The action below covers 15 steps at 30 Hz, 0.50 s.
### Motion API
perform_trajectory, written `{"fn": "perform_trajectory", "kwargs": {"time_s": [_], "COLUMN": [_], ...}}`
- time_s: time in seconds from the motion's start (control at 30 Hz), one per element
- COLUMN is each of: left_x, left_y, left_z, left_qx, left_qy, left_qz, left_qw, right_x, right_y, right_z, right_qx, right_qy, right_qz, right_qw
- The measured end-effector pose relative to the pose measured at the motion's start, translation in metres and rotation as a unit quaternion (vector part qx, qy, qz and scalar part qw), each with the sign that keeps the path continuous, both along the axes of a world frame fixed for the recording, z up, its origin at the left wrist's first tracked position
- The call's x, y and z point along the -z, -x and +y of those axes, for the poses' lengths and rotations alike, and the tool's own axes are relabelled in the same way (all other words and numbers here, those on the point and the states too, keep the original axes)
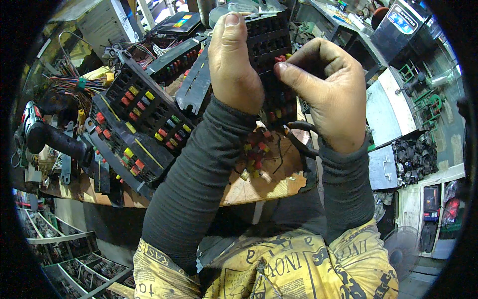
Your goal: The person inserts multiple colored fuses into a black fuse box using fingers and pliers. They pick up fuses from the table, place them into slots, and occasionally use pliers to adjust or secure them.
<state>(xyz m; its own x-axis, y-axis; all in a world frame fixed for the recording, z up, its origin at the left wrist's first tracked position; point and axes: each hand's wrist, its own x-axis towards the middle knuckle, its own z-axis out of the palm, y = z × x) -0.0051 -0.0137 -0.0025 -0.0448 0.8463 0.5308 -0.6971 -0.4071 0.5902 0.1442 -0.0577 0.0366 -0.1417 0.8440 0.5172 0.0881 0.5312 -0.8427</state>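
Note:
A black fuse box [269,42] with rows of slots stands raised in front of me. My left hand [234,70] grips its left side, thumb pointing up, the other fingers hidden. From the right, my right hand [331,87] pinches with thumb and forefinger at a red fuse [283,58] on the box's face; the fingertips partly cover it. Lower on the same box sit more red and yellow fuses. Loose coloured fuses [259,148] lie scattered on the wooden tabletop [244,192] below. Left of my forearm rests another black fuse box [144,114], filled with red and yellow fuses.
A black-handled power tool [50,132] and bundled wires [74,82] crowd the bench's left end. Behind them are a long fuse strip [174,65] and a dark tablet-like device [180,23]. A fan [406,251] stands at lower right, metal racks [74,249] at lower left.

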Motion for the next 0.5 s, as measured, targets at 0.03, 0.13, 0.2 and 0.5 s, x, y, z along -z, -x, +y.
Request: {"fn": "perform_trajectory", "kwargs": {"time_s": [0.03,0.13,0.2,0.5], "left_x": [0.002,0.003,0.003,0.005], "left_y": [-0.002,-0.012,-0.014,-0.022], "left_z": [-0.001,0.003,0.004,0.003], "left_qx": [-0.02,-0.104,-0.066,-0.064], "left_qy": [0.01,0.036,0.037,0.025], "left_qz": [0.0,0.02,0.001,-0.028], "left_qw": [1.0,0.994,0.997,0.997], "right_x": [0.0,0.0,0.0,0.005], "right_y": [-0.002,-0.005,-0.009,-0.02], "right_z": [0.002,0.011,0.016,0.023], "right_qx": [-0.003,-0.056,-0.097,-0.211], "right_qy": [0.012,0.024,0.052,0.083], "right_qz": [-0.004,0.023,0.031,0.109], "right_qw": [1.0,0.998,0.993,0.968]}}
